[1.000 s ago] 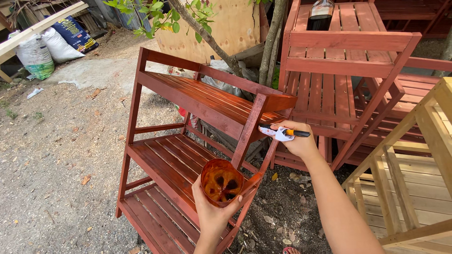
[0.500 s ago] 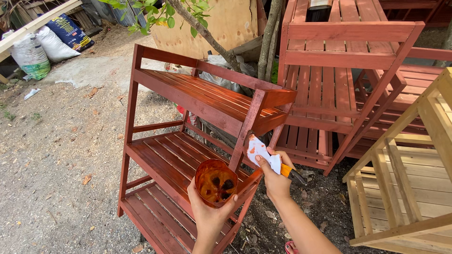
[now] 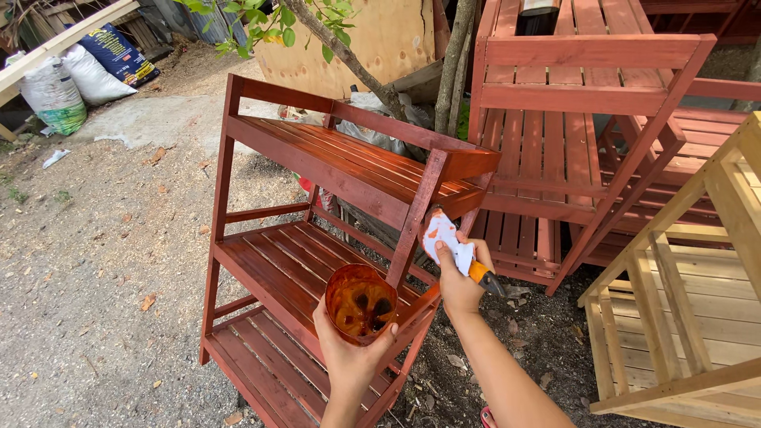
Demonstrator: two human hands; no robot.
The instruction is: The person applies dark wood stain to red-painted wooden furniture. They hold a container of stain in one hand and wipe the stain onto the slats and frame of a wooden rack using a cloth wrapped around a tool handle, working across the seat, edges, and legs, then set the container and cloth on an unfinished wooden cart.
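The left hand is wrapped around a translucent orange plastic cup with dark stain pooled inside, fingers curled around its underside and holding it just in front of the middle tier of a red-brown stained wooden slatted shelf rack. The right hand is closed on the orange handle of a paintbrush, whose white-wrapped head points up and lies against the rack's slanted front right leg, just under the top tier. The handle's dark end sticks out to the right of the fist.

The rack stands on bare dirt ground scattered with dry leaves. Behind it rise a thin tree trunk and a plywood sheet. A second red-stained wooden rack leans to the right, and an unstained pale wooden rack sits at the right edge. White filled sacks lie at the far left.
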